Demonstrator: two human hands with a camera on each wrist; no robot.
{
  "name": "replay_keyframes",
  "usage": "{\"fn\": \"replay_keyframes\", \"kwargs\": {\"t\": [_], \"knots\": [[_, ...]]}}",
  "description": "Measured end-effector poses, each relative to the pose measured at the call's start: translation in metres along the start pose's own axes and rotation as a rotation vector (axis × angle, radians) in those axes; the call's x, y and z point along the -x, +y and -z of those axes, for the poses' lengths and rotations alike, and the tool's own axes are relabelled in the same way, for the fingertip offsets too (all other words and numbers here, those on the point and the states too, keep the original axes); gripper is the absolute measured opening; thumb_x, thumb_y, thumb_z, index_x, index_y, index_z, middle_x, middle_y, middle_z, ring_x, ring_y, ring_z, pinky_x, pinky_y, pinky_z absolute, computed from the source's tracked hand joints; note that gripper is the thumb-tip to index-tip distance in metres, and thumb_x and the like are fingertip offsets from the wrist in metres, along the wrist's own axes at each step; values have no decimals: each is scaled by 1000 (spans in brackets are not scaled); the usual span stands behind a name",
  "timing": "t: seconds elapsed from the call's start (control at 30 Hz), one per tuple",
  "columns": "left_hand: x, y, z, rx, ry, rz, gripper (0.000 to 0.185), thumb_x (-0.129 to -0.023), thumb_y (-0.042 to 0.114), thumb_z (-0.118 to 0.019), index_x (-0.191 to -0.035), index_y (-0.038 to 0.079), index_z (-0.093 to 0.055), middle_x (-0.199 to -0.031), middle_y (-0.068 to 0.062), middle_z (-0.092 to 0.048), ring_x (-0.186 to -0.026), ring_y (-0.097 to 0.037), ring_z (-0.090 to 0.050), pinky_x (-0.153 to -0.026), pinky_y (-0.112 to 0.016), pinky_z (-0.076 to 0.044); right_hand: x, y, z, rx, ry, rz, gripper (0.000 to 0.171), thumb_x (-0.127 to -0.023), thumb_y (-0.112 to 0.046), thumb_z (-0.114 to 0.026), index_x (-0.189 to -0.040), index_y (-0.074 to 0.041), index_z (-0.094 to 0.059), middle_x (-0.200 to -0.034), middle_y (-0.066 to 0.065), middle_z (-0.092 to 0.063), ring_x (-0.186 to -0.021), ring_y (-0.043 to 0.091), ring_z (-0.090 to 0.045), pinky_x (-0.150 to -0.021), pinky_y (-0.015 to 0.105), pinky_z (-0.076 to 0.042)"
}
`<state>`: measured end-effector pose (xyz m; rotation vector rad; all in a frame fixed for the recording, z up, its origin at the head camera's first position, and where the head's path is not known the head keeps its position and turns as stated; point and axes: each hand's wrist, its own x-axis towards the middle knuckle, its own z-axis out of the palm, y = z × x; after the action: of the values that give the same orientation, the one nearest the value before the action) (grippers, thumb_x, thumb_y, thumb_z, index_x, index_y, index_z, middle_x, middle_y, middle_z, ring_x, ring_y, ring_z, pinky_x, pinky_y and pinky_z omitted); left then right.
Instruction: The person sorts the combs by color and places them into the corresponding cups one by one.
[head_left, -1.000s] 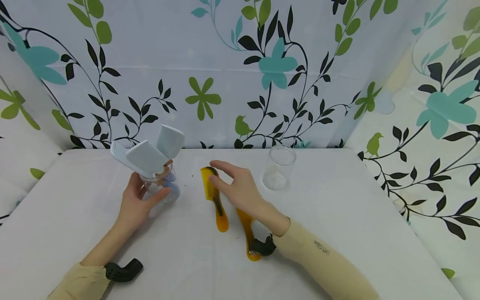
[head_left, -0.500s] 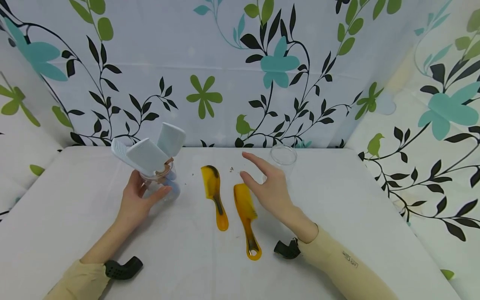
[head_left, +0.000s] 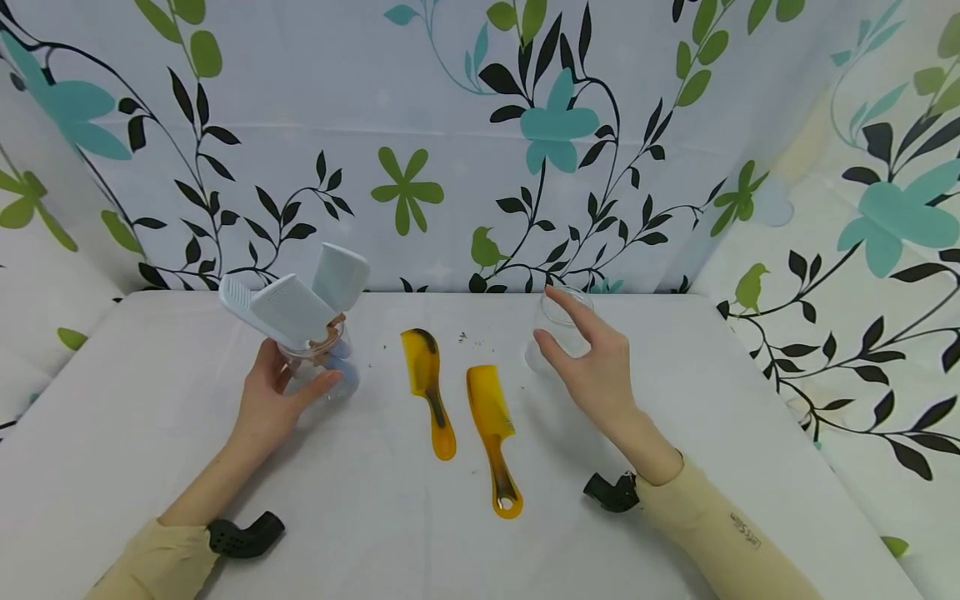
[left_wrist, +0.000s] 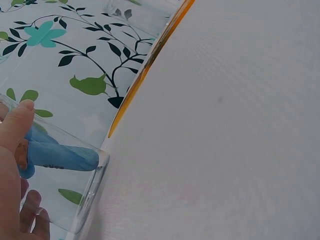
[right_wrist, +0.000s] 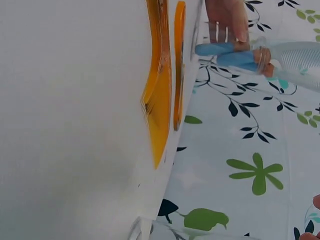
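Here, the left hand (head_left: pixel 268 398) is curling its fingers around a glass (head_left: pixel 322 367) of white combs (head_left: pixel 292 308); beyond the two yellow combs (head_left: pixel 457 408), the right hand (head_left: pixel 596 371) is spreading its fingers at an empty glass (head_left: pixel 558 321).

two combs (head_left: pixel 424 383) were yellow-orange with dark spots | combs in the see-through glass (head_left: pixel 318 367) were white with blue handles | empty cup (head_left: pixel 558 325) was clear | table (head_left: pixel 375 517) was white | curtain (head_left: pixel 450 142) had green, teal and black leaves
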<state>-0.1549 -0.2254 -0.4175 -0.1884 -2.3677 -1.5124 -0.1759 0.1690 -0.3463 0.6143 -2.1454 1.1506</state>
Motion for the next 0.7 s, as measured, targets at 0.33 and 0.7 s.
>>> {"fn": "replay_keyframes", "kwargs": {"t": [0.33, 0.7], "knots": [[0, -1, 0, 5, -3, 3, 76, -88, 13, -76, -151, 17, -33, -147, -11, -43, -144, -35, -36, -120, -45, -32, -5, 23, 17, -39, 17, -238, 64, -86, -11, -78, -145, -9, -52, -149, 5, -53, -143, 20, -43, -120, 41, -35], [0, -1, 1, 10, -1, -9, 77, -87, 12, -77, -151, 20, -34, -146, -3, -44, -142, -19, -39, -120, -42, -34, 2, 67, 13, -174, -133, -481, 81, -86, -27, -79, -155, -22, -36, -159, -6, -37, -150, 13, -27, -125, 36, -23]]}}
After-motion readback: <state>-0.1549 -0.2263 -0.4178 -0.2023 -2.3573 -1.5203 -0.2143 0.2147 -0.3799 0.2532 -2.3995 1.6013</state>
